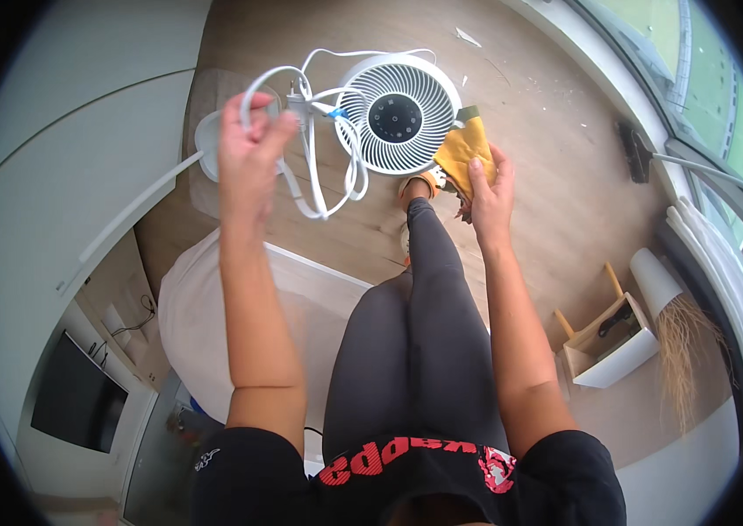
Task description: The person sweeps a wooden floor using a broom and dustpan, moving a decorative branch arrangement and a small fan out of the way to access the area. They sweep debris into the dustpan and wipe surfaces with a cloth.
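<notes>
My left hand (253, 151) grips a looped white power cord (311, 167) near its plug (296, 104); the loops hang to the right, with a small blue piece (338, 114) on them. Beyond and between my hands stands a round white appliance (404, 66) with a spiral grille and a black control panel (395, 118) on top. My right hand (493, 191) holds a folded yellow cloth (466, 151) with a green edge beside the grille's right side. Darker ragged cloth hangs under the yellow part.
A mop with a white handle (141, 204) and a pale head lies left. A broom-like tool (635, 152) rests by the window at right. Paper scraps (468, 37) lie on the wood floor. A covered bed (194, 309), small cabinet (614, 342) and vase (654, 279) are nearby.
</notes>
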